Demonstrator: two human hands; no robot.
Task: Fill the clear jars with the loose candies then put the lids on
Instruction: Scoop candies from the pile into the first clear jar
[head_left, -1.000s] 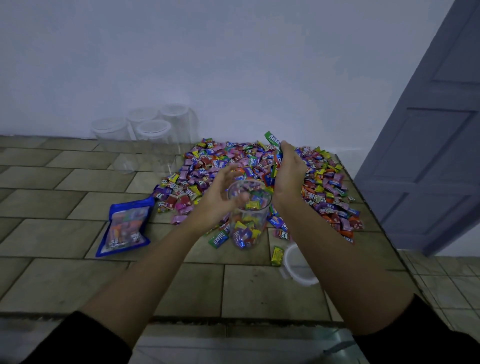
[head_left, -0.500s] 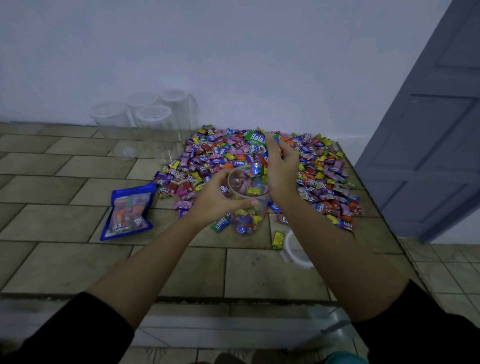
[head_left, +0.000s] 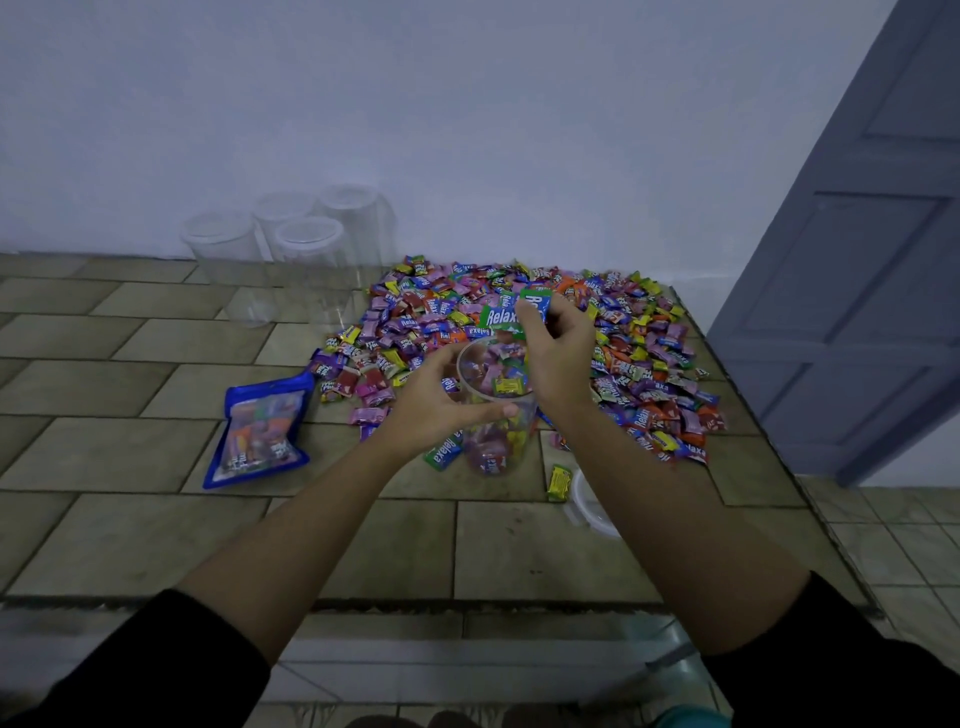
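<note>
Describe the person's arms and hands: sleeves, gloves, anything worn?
The left hand and right hand are bare, with no gloves, rings or watch visible. The forearms are uncovered. The left sleeve and right sleeve are plain black fabric ending near the elbows, with no markings visible.
</note>
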